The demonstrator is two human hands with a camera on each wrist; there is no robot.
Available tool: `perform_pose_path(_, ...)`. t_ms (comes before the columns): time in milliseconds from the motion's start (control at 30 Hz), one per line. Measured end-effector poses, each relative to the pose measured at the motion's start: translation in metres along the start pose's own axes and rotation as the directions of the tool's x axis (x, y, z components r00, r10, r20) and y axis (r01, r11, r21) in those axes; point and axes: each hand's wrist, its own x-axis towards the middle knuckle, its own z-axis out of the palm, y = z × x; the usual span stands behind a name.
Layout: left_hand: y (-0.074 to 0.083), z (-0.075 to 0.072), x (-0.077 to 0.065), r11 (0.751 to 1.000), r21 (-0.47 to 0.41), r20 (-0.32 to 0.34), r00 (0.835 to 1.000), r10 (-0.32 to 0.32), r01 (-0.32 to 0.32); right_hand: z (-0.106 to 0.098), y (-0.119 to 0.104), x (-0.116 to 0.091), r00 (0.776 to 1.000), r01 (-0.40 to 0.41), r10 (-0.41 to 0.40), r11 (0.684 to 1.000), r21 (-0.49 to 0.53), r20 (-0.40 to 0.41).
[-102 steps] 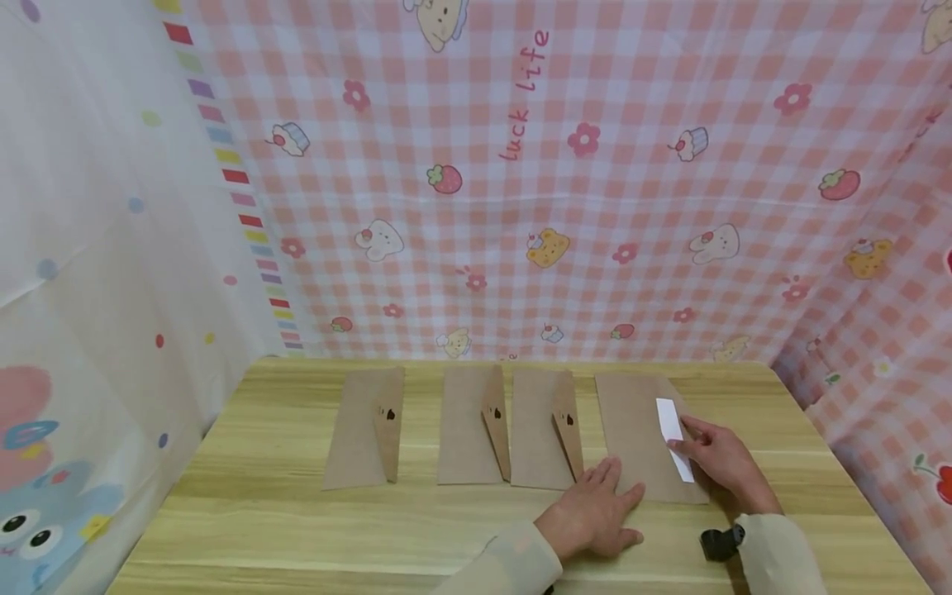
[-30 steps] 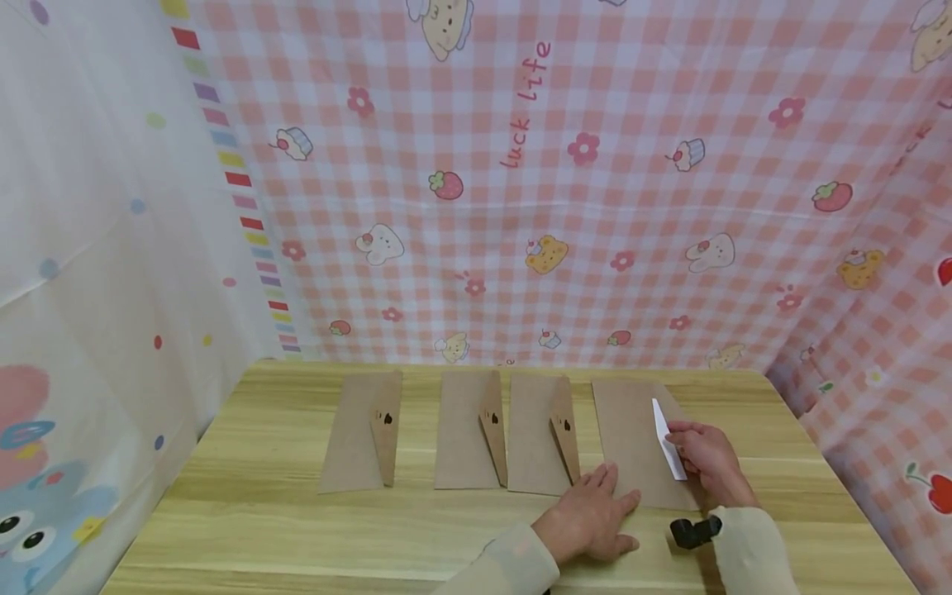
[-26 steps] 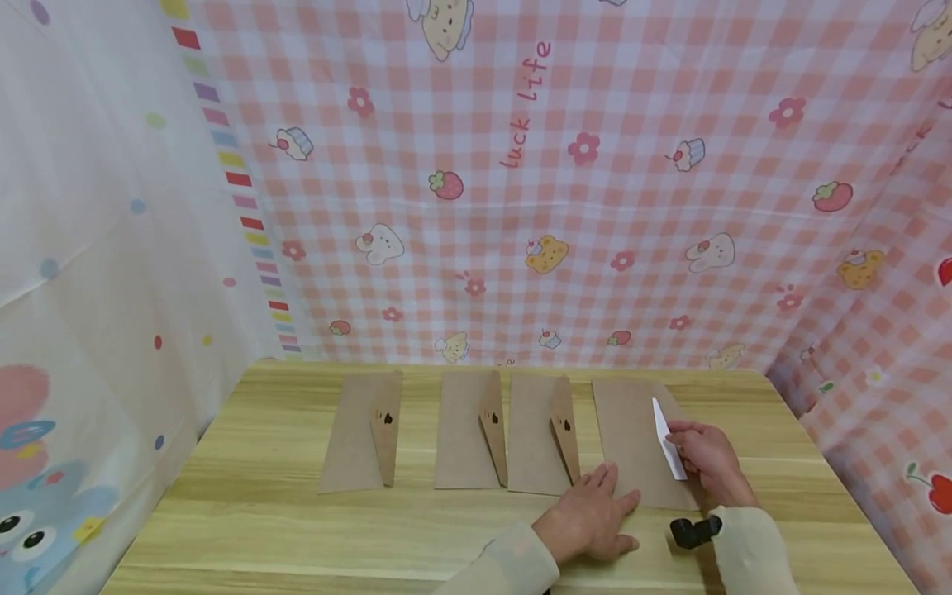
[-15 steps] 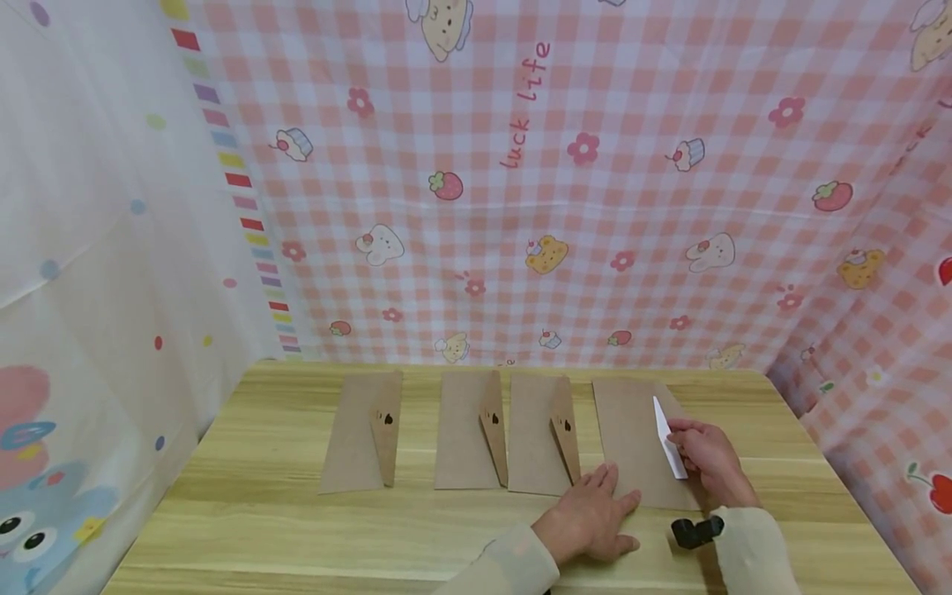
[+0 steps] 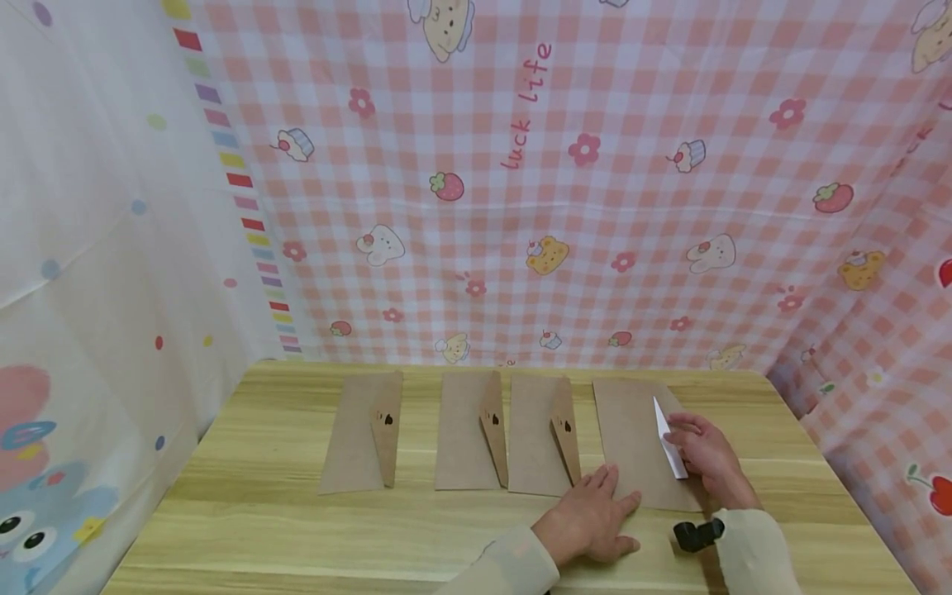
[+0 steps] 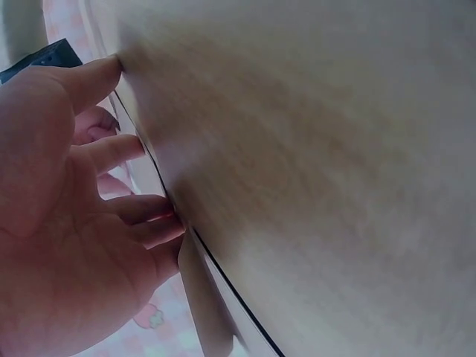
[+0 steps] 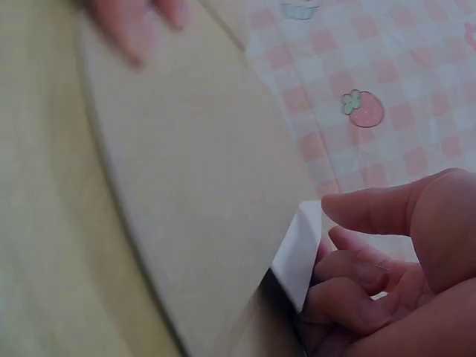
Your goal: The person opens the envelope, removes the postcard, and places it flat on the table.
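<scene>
A brown kraft envelope [image 5: 632, 442] lies at the right with its pointed flap spread to the right. A narrow piece of white paper [image 5: 668, 442] stands tilted along the flap's fold, its lower part hidden at the envelope's mouth. My right hand [image 5: 710, 463] holds this paper from the right, the fingers curled at its edge. In the right wrist view the white paper [image 7: 299, 253] shows against the fingertips. My left hand [image 5: 591, 516] lies spread, palm down, with its fingertips at the envelope's lower left corner. The left wrist view shows its fingers [image 6: 119, 152] extended.
Three more kraft envelopes stand in a row to the left: one [image 5: 535, 438] beside the left fingertips, one [image 5: 464, 438] nearly against it, one [image 5: 353, 438] farther left. Their flaps are partly raised. A patterned cloth [image 5: 521, 207] hangs behind the wooden table [image 5: 297, 537].
The white paper lay broader and flatter earlier; it now looks narrower and tilted. My right fingers have just parted slightly. The left hand has stayed in place.
</scene>
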Motion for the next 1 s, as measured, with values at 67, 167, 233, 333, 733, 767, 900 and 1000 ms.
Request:
perform_pose_path(67,0.000,0.000,0.000,1.000,0.003,0.001,1.000,-0.001,0.001,0.001,0.003,0.002,1.000,0.030,-0.030,0.998,-0.046,0.005)
perform_pose_path(167,0.000,0.000,-0.001,1.000,0.011,-0.004,1.000,-0.003,0.003,0.001,0.004,0.004,0.998,0.065,-0.064,0.992,-0.106,0.016)
perform_pose_path(233,0.000,-0.001,-0.002,1.000,0.011,-0.007,1.000,-0.004,0.004,0.000,0.002,0.003,0.997,0.079,-0.077,0.989,-0.125,0.024)
perform_pose_path(333,0.001,-0.001,-0.003,1.000,0.015,-0.013,1.000,-0.004,0.004,-0.002,0.001,0.000,0.995,0.100,-0.098,0.985,-0.137,0.025)
perform_pose_path(733,0.002,0.000,-0.002,1.000,0.013,0.005,1.000,-0.003,0.003,-0.011,0.014,0.002,0.980,0.196,-0.201,0.950,-0.243,0.005)
perform_pose_path(767,0.002,0.000,-0.002,1.000,0.016,0.005,1.000,-0.003,0.003,-0.012,0.015,0.002,0.979,0.201,-0.205,0.953,-0.226,0.008)
perform_pose_path(900,0.002,-0.001,-0.002,1.000,0.027,0.001,1.000,-0.003,0.003,-0.013,0.019,0.000,0.970,0.241,-0.239,0.964,-0.115,0.032)
perform_pose_path(1000,0.003,-0.001,-0.002,0.999,0.033,-0.003,1.000,-0.005,0.005,-0.014,0.022,0.000,0.962,0.271,-0.269,0.962,-0.044,0.049)
